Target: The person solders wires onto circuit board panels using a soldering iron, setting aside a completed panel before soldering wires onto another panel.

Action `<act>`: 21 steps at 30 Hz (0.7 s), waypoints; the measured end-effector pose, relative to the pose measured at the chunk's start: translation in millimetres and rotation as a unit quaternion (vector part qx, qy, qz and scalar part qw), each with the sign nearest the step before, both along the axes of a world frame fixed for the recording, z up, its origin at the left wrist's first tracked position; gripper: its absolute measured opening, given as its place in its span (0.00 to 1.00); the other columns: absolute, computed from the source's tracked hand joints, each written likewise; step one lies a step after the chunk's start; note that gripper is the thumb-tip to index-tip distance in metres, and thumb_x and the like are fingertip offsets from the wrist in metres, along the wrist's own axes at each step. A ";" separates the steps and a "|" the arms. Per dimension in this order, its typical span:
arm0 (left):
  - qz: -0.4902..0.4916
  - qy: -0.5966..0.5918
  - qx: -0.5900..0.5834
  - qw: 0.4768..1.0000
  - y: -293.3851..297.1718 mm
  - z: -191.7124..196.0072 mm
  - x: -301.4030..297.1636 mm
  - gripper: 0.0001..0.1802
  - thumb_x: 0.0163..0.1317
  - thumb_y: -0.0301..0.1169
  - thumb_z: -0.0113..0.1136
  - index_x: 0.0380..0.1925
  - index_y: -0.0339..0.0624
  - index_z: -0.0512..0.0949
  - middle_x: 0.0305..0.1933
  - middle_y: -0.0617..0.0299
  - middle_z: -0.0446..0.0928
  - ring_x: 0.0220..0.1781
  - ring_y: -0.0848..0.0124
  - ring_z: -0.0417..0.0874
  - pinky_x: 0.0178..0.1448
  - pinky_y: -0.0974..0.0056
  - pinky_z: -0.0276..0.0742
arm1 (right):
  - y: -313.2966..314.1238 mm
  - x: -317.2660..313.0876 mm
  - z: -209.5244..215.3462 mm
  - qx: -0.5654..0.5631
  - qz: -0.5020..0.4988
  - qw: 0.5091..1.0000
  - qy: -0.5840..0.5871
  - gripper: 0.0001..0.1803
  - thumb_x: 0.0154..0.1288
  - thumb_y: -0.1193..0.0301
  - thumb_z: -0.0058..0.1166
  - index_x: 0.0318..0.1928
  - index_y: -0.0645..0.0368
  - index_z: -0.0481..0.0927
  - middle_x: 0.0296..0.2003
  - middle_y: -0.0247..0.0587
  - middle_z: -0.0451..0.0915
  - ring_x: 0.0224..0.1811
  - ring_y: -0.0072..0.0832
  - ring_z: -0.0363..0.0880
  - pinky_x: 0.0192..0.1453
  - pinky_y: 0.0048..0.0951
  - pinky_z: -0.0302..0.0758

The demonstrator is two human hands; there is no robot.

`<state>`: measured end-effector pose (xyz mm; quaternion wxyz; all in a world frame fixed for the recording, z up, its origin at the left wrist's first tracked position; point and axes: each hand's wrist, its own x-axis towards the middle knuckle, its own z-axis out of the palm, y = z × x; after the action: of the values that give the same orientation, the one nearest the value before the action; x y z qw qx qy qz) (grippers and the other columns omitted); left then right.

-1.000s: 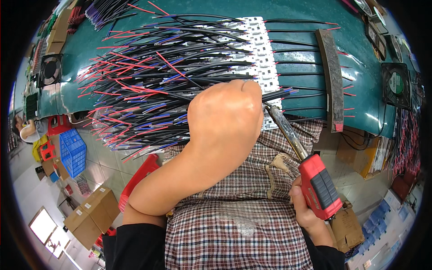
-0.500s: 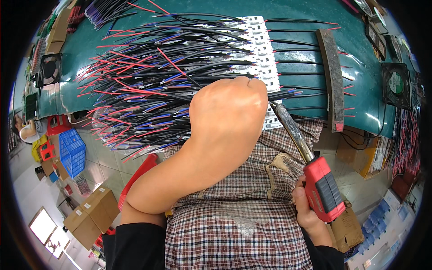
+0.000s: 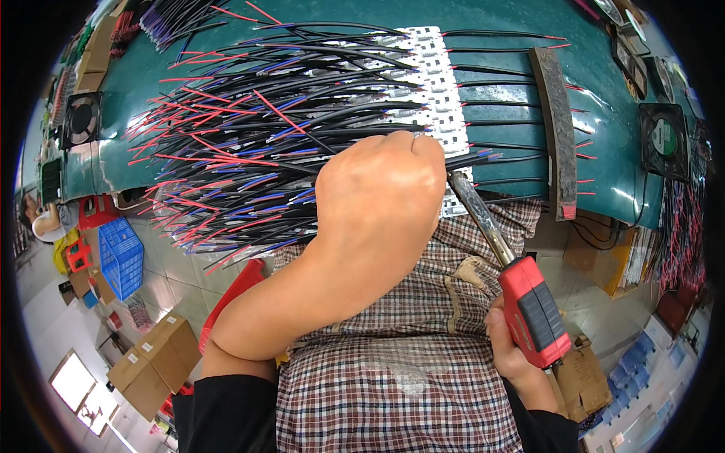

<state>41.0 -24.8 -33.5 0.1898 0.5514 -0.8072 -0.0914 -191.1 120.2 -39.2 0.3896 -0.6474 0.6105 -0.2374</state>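
Note:
My left hand (image 3: pixel 381 198) is a closed fist over the near end of a white perforated strip (image 3: pixel 438 98) on the green table; what it pinches is hidden under the fingers. Many black, red and blue wires (image 3: pixel 249 158) fan out leftward from that strip. My right hand (image 3: pixel 515 351) grips the red and black handle of a soldering iron (image 3: pixel 529 306). Its metal shaft (image 3: pixel 477 215) slants up to the left, and the tip disappears behind my left fist, close to the wire ends (image 3: pixel 483 157).
A dark worn bar (image 3: pixel 557 121) lies across the green table (image 3: pixel 513 23) right of the strip. Small fans sit at the table's left (image 3: pixel 80 118) and right (image 3: pixel 664 140). On the floor are a blue crate (image 3: pixel 121 257), cardboard boxes (image 3: pixel 147 366) and a red stool (image 3: pixel 234 298).
The soldering iron and my right hand shifted slightly right and down. My left fist stays on the strip's near end.

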 end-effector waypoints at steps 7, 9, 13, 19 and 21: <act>0.010 -0.001 -0.006 1.000 2.6 -1.7 -2.4 0.11 0.49 0.27 0.71 0.26 0.40 0.75 0.24 0.55 0.77 0.27 0.55 0.81 0.32 0.53 0.76 | -2.1 4.4 2.6 -0.010 -0.007 1.000 0.015 0.12 0.52 0.79 0.69 0.40 0.63 0.86 0.37 0.47 0.81 0.32 0.39 0.84 0.35 0.34 0.81; 0.011 0.006 -0.006 1.000 2.3 -1.6 -2.3 0.11 0.48 0.26 0.71 0.27 0.40 0.75 0.24 0.55 0.77 0.26 0.54 0.81 0.32 0.53 0.76 | -1.8 4.0 2.0 -0.015 0.002 1.000 0.020 0.12 0.52 0.80 0.69 0.40 0.63 0.86 0.36 0.47 0.81 0.32 0.39 0.84 0.35 0.34 0.81; 0.005 0.016 0.002 1.000 2.8 -1.0 -1.9 0.12 0.48 0.26 0.71 0.27 0.39 0.75 0.24 0.54 0.77 0.26 0.54 0.81 0.32 0.53 0.76 | -1.7 3.8 2.9 -0.010 -0.009 1.000 0.015 0.12 0.52 0.79 0.69 0.39 0.63 0.86 0.35 0.46 0.81 0.30 0.39 0.83 0.34 0.34 0.80; 0.004 0.021 0.014 1.000 1.3 0.6 -1.1 0.11 0.49 0.26 0.71 0.27 0.39 0.75 0.24 0.54 0.77 0.26 0.52 0.81 0.33 0.52 0.76 | 7.5 -7.7 1.9 0.013 -0.017 1.000 -0.009 0.08 0.57 0.78 0.66 0.38 0.63 0.84 0.33 0.46 0.80 0.28 0.39 0.80 0.31 0.35 0.77; 0.000 0.023 0.019 1.000 1.0 0.5 -1.2 0.11 0.49 0.25 0.71 0.26 0.38 0.75 0.24 0.54 0.77 0.27 0.52 0.81 0.33 0.52 0.76 | 9.4 -8.1 2.1 0.021 -0.026 0.999 -0.021 0.07 0.58 0.77 0.66 0.38 0.63 0.83 0.33 0.45 0.80 0.28 0.39 0.80 0.32 0.35 0.77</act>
<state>39.8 -23.8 -33.0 0.1978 0.5525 -0.8009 -0.1191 -199.3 129.7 -37.1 0.4090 -0.6180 0.6239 -0.2482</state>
